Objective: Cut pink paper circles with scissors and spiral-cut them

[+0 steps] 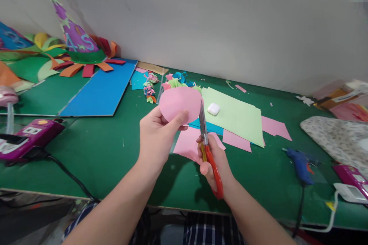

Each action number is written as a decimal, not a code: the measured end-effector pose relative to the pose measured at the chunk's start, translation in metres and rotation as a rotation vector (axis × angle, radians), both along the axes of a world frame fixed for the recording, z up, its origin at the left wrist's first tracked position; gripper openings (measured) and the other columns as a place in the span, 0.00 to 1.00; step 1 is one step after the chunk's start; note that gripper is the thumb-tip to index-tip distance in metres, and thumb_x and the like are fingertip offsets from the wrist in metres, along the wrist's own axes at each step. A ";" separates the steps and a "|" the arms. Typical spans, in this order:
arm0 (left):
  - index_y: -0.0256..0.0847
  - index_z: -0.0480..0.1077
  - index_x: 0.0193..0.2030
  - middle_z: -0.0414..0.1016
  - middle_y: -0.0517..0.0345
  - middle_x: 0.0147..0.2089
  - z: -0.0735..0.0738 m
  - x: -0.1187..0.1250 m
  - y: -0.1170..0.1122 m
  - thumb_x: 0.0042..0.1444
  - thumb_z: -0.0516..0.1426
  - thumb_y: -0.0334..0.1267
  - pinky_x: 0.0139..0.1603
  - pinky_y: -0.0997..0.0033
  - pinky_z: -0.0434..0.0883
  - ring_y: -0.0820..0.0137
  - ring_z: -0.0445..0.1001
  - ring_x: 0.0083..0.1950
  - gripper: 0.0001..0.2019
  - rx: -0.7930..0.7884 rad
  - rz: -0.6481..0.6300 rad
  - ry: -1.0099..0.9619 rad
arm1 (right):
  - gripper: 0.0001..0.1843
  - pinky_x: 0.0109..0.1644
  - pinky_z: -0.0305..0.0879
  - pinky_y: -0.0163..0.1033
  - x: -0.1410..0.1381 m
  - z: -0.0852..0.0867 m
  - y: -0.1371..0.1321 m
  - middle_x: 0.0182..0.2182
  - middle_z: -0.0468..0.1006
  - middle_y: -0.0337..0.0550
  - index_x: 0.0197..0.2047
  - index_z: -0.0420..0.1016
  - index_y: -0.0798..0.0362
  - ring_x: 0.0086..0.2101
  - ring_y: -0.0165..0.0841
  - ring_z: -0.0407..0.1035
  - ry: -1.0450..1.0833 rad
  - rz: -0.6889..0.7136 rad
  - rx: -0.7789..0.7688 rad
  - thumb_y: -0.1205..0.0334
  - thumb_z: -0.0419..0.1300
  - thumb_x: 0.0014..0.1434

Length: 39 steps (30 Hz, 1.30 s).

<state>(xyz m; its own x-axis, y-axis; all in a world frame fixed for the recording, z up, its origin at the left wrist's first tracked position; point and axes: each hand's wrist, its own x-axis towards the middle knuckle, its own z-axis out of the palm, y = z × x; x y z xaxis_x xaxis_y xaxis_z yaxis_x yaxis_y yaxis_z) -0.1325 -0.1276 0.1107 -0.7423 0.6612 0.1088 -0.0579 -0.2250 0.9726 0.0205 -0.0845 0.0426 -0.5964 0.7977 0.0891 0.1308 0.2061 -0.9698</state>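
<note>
Between the thumb and fingers of my left hand (pixel 161 132) is a rounded piece of pink paper (pixel 178 101), held up above the table. My right hand (pixel 217 160) grips red-handled scissors (pixel 211 160), a bit of yellow showing at the handle. The blades point up along the right edge of the pink paper, touching or very near it. Below both hands lies a larger pink sheet (pixel 186 143), partly hidden by the right fingers. Light green sheets (pixel 238 111) rest to the right, bearing a small white object (pixel 213 109).
A purple cone hat (pixel 79 40) stands at the back left near a blue board (pixel 103 92). Curled paper pieces (pixel 151 86) lie behind my hands. On the right is a blue glue gun (pixel 301 164); on the left, a purple power strip (pixel 31 138) with a black cord.
</note>
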 end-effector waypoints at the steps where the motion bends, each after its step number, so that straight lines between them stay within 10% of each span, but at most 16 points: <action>1: 0.37 0.79 0.35 0.81 0.59 0.31 0.001 0.001 0.000 0.46 0.71 0.43 0.27 0.73 0.76 0.71 0.77 0.28 0.14 -0.013 -0.002 0.004 | 0.53 0.27 0.60 0.37 0.000 0.000 0.000 0.27 0.65 0.34 0.47 0.66 0.48 0.25 0.32 0.60 0.004 0.005 -0.029 0.11 0.52 0.33; 9: 0.38 0.78 0.30 0.78 0.60 0.27 0.009 0.011 0.000 0.44 0.71 0.40 0.26 0.74 0.76 0.71 0.76 0.27 0.10 -0.086 -0.028 0.005 | 0.59 0.25 0.61 0.36 -0.002 0.005 0.000 0.33 0.66 0.35 0.49 0.65 0.46 0.25 0.29 0.59 0.106 -0.007 -0.267 0.13 0.59 0.20; 39: 0.39 0.78 0.30 0.77 0.63 0.25 0.007 0.004 -0.001 0.43 0.71 0.37 0.25 0.78 0.73 0.74 0.74 0.25 0.09 -0.060 -0.096 -0.003 | 0.54 0.22 0.59 0.35 0.000 0.011 -0.002 0.29 0.64 0.33 0.45 0.65 0.47 0.23 0.28 0.56 0.088 -0.037 -0.205 0.12 0.55 0.28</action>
